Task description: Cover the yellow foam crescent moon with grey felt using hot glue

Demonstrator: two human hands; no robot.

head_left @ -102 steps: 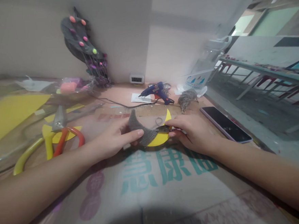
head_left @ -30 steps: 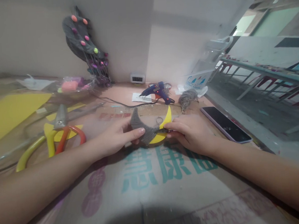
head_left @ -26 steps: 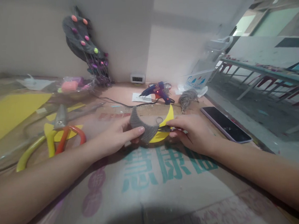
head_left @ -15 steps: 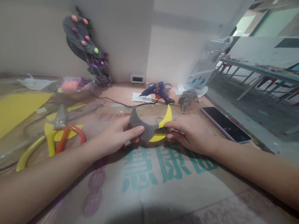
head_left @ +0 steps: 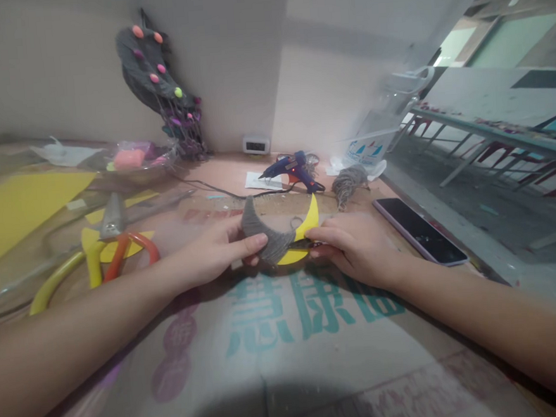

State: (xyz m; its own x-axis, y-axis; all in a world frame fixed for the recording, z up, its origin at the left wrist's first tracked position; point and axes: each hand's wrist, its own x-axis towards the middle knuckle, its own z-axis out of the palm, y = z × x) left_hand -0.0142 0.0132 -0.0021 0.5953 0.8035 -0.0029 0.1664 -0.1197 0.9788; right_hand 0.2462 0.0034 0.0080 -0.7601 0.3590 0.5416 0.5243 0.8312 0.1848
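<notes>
In the middle of the head view is a yellow crescent [head_left: 313, 215], its left part wrapped in grey yarn [head_left: 275, 242]. My left hand [head_left: 235, 244] grips the wrapped side, thumb on the front and fingers behind. On the other side my right hand [head_left: 345, 245] is closed in a pinch on a grey strand of yarn drawn across the yellow part. A small loop of yarn stands above the crescent's inner edge. My right fingertips hide the strand's end.
Pliers [head_left: 113, 236] with yellow and orange handles lie left. Behind are a glue gun [head_left: 290, 168], a ball of grey yarn [head_left: 350, 183] and a small clock [head_left: 256, 145]. A phone [head_left: 420, 231] lies right. A decorated grey crescent [head_left: 147, 71] leans on the wall.
The grey strand at my right fingers looks thinner and straighter across the yellow part. Both hands and the crescent stay almost in place.
</notes>
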